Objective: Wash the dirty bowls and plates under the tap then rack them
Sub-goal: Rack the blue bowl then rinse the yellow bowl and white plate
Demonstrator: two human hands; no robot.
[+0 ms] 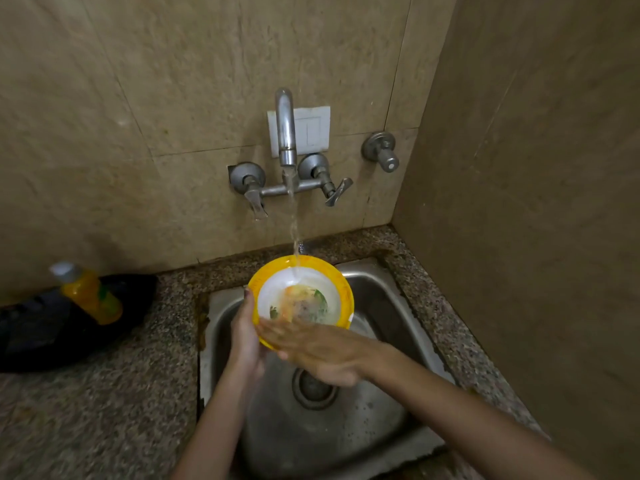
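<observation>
**Bowl under the stream: left holds, right rubs**

The left hand (246, 337) grips the bowl (311, 289) by its left edge, fingers wrapped beneath and the thumb up at the rim. From that grip the bowl spreads to the right and away from the person, its mouth tipped toward the person. The water (294, 230) from the tap (285, 133) lands on the inside wall farthest from the grip.

The right hand (318, 355) holds nothing. Its fingers are straight and blurred, laid across the near rim and onto the inside, just right of the gripping hand. It is the hand nearer the food smears on the bowl's floor, so the scrubbing likely falls to it while the left only steadies and turns.

Bowl and hands hang over the sink (381, 306), above its drain (313, 386). A bottle (91, 296) stands on the counter (104, 410), well to the left of the grip. No rack is in view, so where the bowl goes once rinsed cannot be told.
</observation>
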